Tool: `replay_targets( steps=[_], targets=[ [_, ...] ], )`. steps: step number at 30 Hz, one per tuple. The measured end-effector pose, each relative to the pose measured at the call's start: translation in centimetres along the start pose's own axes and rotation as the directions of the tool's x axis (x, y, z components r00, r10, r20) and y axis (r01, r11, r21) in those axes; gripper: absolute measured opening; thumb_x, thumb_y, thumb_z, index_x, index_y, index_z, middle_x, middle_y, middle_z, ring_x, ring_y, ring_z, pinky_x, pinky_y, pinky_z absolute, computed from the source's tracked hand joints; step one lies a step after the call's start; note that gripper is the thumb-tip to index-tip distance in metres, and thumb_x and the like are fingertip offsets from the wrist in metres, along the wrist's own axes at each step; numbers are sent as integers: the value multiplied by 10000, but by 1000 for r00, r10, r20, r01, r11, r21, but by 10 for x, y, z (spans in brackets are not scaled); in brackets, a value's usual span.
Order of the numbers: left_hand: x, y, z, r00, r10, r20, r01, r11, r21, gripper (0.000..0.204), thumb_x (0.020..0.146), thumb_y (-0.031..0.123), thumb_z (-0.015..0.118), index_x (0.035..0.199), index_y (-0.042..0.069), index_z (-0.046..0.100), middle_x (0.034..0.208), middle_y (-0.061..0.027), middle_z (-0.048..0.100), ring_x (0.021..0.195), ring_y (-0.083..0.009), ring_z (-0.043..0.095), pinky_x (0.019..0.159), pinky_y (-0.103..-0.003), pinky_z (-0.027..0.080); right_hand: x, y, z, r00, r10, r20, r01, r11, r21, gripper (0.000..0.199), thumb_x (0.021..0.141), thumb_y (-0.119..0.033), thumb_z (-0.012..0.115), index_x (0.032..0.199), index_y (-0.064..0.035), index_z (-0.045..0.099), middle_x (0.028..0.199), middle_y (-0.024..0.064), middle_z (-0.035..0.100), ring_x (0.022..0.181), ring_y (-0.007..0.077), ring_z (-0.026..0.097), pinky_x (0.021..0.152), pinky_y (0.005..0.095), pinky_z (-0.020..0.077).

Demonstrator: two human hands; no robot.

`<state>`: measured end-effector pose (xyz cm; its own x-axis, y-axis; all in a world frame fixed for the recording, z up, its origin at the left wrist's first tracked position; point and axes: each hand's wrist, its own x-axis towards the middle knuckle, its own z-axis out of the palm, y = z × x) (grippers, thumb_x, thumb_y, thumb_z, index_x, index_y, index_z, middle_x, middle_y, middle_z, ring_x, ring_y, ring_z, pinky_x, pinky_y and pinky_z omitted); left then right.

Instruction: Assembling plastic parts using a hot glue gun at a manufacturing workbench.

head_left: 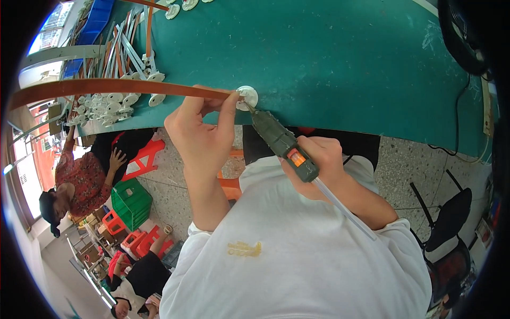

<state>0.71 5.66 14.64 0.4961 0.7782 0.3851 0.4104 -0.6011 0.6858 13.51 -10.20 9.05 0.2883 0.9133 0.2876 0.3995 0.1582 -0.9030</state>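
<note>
Glue gun (281, 142), dark green with an orange switch and a pale glue stick (345, 208) trailing from its back, lies in the head view at the near edge of the green table (329, 58), its nozzle touching a small white round disc (248, 97) on the tabletop. The right hand (319, 165) is wrapped closed around the gun's grip. The left hand (204, 133) has its fingers pinched together on the end of a long brown strip (117, 87), holding that end against the disc; the strip runs away to the left across the table. Farther left lies a pile of finished strips with white discs (114, 98), with more at the far left. Below the table edge on the left, another person in a red patterned top (79, 183) sits near a green crate (131, 203) and red plastic stools (143, 157). A black cable (457, 122) crosses the table's right side.
</note>
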Motion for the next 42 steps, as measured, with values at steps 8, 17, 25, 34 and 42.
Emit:
replay_targets(
  steps=[8,17,25,34,42],
  targets=[
    [0,1,-1,1000,13,12,-13,999,-47,94,782,-47,737,843,-21,670,724,-82,701,638,-138,684,607,-233,510,-1,-1,-2,1000,-17,-20,17,1000,-25,181,674,3,731,748,-21,568,596,94,537,484,274,535,439,340,392],
    [11,3,-10,988,-68,138,104,955,-278,146,825,-70,678,968,-45,690,875,-106,721,719,-139,673,676,-242,530,5,-6,-6,999,49,7,-49,998,30,169,730,-11,730,747,-12,562,601,98,546,488,274,539,449,349,387],
    [15,3,-23,959,-95,269,195,905,-378,158,810,-116,685,966,-86,680,894,-119,717,786,-171,713,749,-253,565,6,-11,-13,996,90,11,-90,991,94,135,778,-34,718,781,0,588,599,96,543,486,244,537,459,335,385],
    [1,-13,-2,999,26,-25,-30,980,-199,86,763,-71,766,828,-55,712,742,-71,718,624,-87,662,507,-184,434,2,-7,-13,993,117,26,-119,989,84,126,788,-37,710,844,16,610,608,95,550,487,239,528,472,319,393],
    [-11,1,14,990,5,-144,-14,998,-59,96,752,-29,799,788,1,715,692,-29,705,533,-55,616,440,-174,337,3,-8,-17,995,104,12,-104,991,84,120,775,-26,709,839,7,613,604,84,547,483,243,527,468,323,396]
  ],
)
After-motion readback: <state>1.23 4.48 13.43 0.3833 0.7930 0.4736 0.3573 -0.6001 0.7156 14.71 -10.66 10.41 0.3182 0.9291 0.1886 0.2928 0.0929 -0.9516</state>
